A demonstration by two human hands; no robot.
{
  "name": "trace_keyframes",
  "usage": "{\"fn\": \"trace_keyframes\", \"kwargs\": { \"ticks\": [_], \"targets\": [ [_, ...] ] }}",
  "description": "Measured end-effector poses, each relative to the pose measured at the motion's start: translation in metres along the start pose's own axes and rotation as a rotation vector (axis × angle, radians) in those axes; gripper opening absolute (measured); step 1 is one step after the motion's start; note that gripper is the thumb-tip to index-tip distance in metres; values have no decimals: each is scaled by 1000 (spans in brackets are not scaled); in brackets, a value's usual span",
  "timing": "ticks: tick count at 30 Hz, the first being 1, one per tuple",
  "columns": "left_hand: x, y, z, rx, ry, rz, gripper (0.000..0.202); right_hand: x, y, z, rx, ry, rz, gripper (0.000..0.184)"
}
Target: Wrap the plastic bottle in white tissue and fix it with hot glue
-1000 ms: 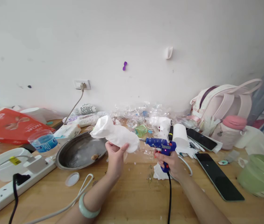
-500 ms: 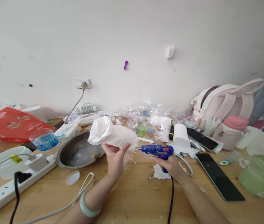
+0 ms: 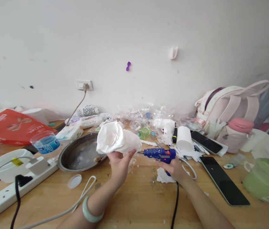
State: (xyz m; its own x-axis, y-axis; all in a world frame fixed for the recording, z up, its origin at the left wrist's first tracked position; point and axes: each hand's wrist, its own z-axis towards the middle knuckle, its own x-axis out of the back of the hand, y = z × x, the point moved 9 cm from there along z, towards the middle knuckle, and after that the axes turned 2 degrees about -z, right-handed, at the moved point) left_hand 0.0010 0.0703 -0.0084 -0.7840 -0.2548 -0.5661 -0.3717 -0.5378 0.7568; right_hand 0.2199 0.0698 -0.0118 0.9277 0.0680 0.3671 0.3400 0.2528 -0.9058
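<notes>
My left hand is closed round a plastic bottle wrapped in white tissue, held above the table on its side. Its clear round end faces left and toward me. In my right hand is a blue hot glue gun with a small red light showing. The gun's nozzle points left at the wrapped bottle's right end; I cannot tell whether they touch. Below the gun lies a crumpled piece of white tissue.
A metal basin stands behind my left forearm, near a power strip. Several clear plastic pieces crowd the back. To the right are a tissue roll, a phone, a green container and a pink backpack.
My left hand has turned the wrapped bottle, so its round end faces me more and sits a little further right and lower. The glue gun has barely moved.
</notes>
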Motion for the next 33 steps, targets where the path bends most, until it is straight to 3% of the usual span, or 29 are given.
{"fn": "trace_keyframes", "kwargs": {
  "ticks": [7,12,21,33],
  "targets": [
    [-1,3,-1,-16,-6,14,75,0,5,0,-61,-24,0,16],
    [-2,1,-1,14,-6,-8,74,-1,5,1,-24,-29,6,11],
    [1,1,-1,-6,13,-20,69,-2,6,1,6,-41,5,20],
    [-3,1,0,-14,-17,-22,69,3,9,0,-47,10,18,19]
  ]
}}
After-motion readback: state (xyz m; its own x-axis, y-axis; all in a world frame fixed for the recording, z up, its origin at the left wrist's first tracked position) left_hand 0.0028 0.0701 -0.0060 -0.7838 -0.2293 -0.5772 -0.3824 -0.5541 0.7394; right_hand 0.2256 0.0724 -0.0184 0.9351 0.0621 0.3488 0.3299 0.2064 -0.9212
